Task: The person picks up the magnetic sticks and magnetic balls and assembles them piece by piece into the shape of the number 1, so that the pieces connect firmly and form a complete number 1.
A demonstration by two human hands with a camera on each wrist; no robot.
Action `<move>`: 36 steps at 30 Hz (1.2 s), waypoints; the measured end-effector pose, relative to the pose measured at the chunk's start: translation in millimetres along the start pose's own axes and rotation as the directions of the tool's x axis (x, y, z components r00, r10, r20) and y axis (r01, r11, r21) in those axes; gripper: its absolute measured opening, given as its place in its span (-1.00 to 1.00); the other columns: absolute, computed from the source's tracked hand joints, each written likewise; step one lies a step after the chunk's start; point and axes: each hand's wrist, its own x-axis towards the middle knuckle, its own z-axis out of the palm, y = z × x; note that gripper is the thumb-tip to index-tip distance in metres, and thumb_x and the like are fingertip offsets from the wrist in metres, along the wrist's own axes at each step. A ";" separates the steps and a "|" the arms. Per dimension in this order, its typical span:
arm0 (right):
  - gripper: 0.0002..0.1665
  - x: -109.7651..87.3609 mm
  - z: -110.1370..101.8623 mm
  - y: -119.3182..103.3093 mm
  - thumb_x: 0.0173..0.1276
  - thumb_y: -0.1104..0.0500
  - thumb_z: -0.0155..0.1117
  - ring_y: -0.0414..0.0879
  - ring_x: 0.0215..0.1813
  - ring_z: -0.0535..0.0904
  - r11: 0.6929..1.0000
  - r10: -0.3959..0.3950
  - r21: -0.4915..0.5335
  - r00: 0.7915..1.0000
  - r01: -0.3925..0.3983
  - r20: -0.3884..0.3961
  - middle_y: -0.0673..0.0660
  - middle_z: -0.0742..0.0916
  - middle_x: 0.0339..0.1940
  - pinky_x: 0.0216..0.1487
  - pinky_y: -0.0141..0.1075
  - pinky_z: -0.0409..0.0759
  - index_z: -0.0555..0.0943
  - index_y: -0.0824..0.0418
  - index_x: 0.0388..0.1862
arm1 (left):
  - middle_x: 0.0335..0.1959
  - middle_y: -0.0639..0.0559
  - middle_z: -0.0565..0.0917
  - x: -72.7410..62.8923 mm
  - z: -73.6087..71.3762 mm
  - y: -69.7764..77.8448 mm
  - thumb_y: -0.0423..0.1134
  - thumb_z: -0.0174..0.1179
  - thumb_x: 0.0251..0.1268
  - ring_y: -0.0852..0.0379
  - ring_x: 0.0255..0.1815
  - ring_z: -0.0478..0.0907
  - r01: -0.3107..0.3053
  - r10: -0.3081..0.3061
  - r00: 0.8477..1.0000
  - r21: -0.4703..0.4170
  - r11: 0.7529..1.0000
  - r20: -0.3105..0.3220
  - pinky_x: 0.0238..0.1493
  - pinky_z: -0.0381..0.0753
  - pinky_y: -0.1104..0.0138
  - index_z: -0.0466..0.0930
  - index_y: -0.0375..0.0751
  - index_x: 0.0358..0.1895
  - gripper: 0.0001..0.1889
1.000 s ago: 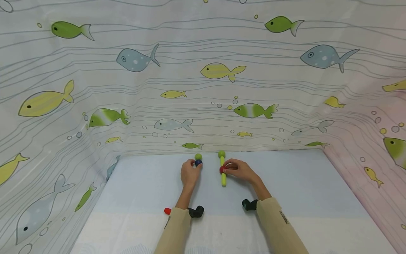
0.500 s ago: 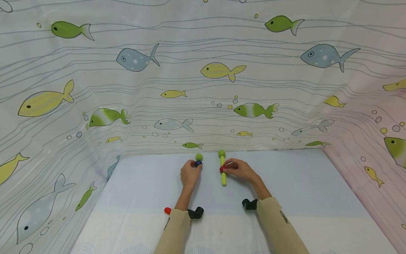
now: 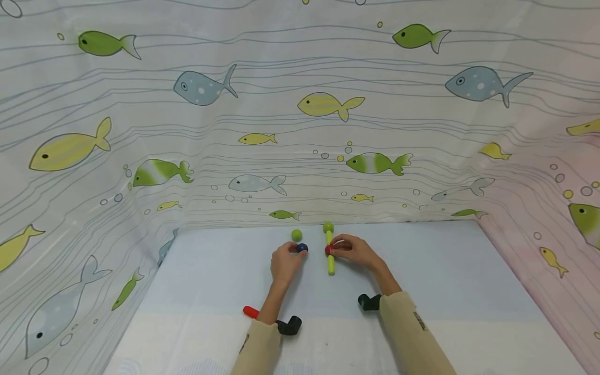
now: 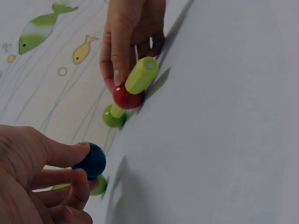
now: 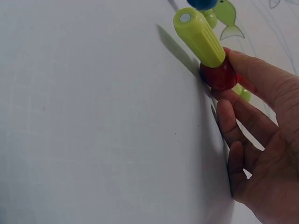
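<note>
In the head view my left hand point(image 3: 285, 264) pinches a dark blue ball point(image 3: 302, 248) between thumb and fingers. A loose green ball point(image 3: 297, 235) lies just behind it, beside the far edge. My right hand point(image 3: 357, 253) pinches a red ball point(image 3: 329, 250) that joins two yellow-green rods in one line. The near rod point(image 5: 200, 37) shows a pale grey disc in its free end in the right wrist view. At the far end of the line sits another green ball point(image 3: 328, 227). The blue ball point(image 4: 91, 161) is apart from the rods.
A red rod point(image 3: 250, 312) lies partly hidden by my left forearm. Two black wrist-camera mounts point(image 3: 289, 326) stick out at the sleeves. The white table point(image 3: 445, 271) ends at a fish-print curtain point(image 3: 398, 114) behind and on both sides.
My left hand has moved right and toward me with the blue ball, away from the green ball behind it. More of the red rod shows. My right hand stays put.
</note>
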 end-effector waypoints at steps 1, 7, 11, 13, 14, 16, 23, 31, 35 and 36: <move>-0.62 -0.1 0.0 -0.3 0.36 0.09 0.37 -0.04 0.09 0.63 1.000 0.001 0.001 1.000 -0.001 0.002 0.05 0.72 0.01 0.19 -0.05 0.49 0.60 0.11 0.13 | -0.29 -0.11 0.75 -1.4 -1.5 0.6 -0.23 0.46 0.10 -0.12 -0.10 0.66 -0.012 0.012 1.000 0.008 1.000 0.014 -0.10 0.55 0.02 0.70 -0.30 -0.13 -0.70; -0.61 -1.3 -0.6 -3.8 0.37 0.12 0.36 -0.04 0.08 0.63 1.000 0.004 0.014 1.000 -0.004 0.004 0.07 0.72 0.00 0.20 -0.04 0.48 0.59 0.15 0.15 | -0.28 -0.08 0.75 -10.3 -7.5 2.9 -0.21 0.44 0.12 -0.09 -0.09 0.66 -0.064 0.060 0.991 0.037 0.997 0.116 -0.06 0.55 0.03 0.72 -0.28 -0.13 -0.72; -0.62 -2.4 -0.7 -5.8 0.37 0.13 0.35 -0.03 0.08 0.64 1.000 -0.001 0.014 1.000 0.001 0.007 0.08 0.73 0.00 0.20 -0.04 0.48 0.59 0.16 0.14 | -0.28 -0.05 0.76 -16.5 -7.3 4.3 -0.21 0.44 0.13 -0.06 -0.08 0.66 -0.091 0.082 0.981 0.044 0.995 0.175 0.00 0.53 0.02 0.72 -0.26 -0.12 -0.72; -0.62 -2.7 -0.5 -6.1 0.37 0.13 0.35 -0.02 0.08 0.64 1.000 -0.004 0.014 1.000 0.004 0.007 0.09 0.73 0.00 0.20 -0.03 0.48 0.59 0.17 0.13 | -0.28 -0.03 0.76 -19.4 -7.6 5.0 -0.21 0.45 0.12 -0.04 -0.07 0.66 -0.108 0.098 0.976 0.040 0.993 0.195 0.00 0.53 0.03 0.72 -0.25 -0.13 -0.73; -0.62 -2.8 -0.5 -6.2 0.37 0.14 0.35 -0.02 0.08 0.64 1.000 -0.006 0.014 1.000 0.006 0.006 0.09 0.73 0.00 0.21 -0.03 0.47 0.59 0.17 0.13 | -0.27 -0.02 0.76 -20.8 -8.2 5.4 -0.22 0.46 0.11 -0.03 -0.08 0.66 -0.113 0.103 0.973 0.037 0.993 0.207 0.01 0.52 0.03 0.73 -0.24 -0.14 -0.73; -0.62 -2.6 -0.3 -5.9 0.37 0.14 0.35 -0.02 0.09 0.64 1.000 -0.005 0.015 1.000 0.004 0.006 0.08 0.73 0.00 0.21 -0.03 0.47 0.59 0.16 0.13 | -0.27 -0.01 0.76 -22.9 -9.7 6.2 -0.22 0.47 0.09 -0.02 -0.07 0.65 -0.124 0.114 0.966 0.029 0.992 0.233 0.01 0.52 0.04 0.73 -0.22 -0.15 -0.74; -0.63 -1.6 -0.1 -4.6 0.37 0.12 0.35 -0.02 0.07 0.64 1.000 -0.015 0.011 1.000 0.015 0.005 0.08 0.73 -0.01 0.21 -0.01 0.47 0.59 0.15 0.12 | -0.29 0.08 0.74 -26.2 -14.6 5.4 -0.20 0.49 0.07 0.01 -0.09 0.62 -0.158 0.141 0.909 0.011 0.987 0.391 -0.04 0.51 0.08 0.73 -0.15 -0.14 -0.73; -0.64 -2.9 -0.1 -6.7 0.36 0.12 0.37 -0.03 0.06 0.65 1.000 -0.007 0.028 1.000 0.007 -0.001 0.08 0.74 -0.02 0.19 0.00 0.48 0.61 0.15 0.10 | -0.29 0.15 0.72 -28.5 -10.4 2.8 -0.18 0.50 0.06 0.12 -0.17 0.61 -0.207 0.194 0.840 -0.031 0.978 0.506 -0.14 0.51 0.24 0.71 -0.10 -0.15 -0.72; -0.64 -3.8 0.3 -7.5 0.35 0.11 0.38 -0.04 0.06 0.65 1.000 0.000 0.024 1.000 0.001 -0.012 0.07 0.74 -0.03 0.20 0.00 0.48 0.62 0.13 0.09 | -0.28 0.17 0.70 -30.5 -7.7 5.5 -0.18 0.51 0.05 0.10 -0.17 0.60 -0.222 0.216 0.817 -0.055 0.974 0.535 -0.18 0.51 0.31 0.69 -0.10 -0.13 -0.70; -0.64 -4.1 0.4 -8.0 0.34 0.10 0.38 -0.04 0.06 0.65 1.000 0.004 0.022 1.000 -0.003 -0.017 0.06 0.74 -0.04 0.20 0.00 0.47 0.62 0.13 0.09 | -0.27 0.17 0.70 -31.2 -6.8 6.3 -0.18 0.51 0.05 0.10 -0.17 0.60 -0.227 0.222 0.811 -0.059 0.972 0.541 -0.18 0.51 0.32 0.69 -0.10 -0.13 -0.69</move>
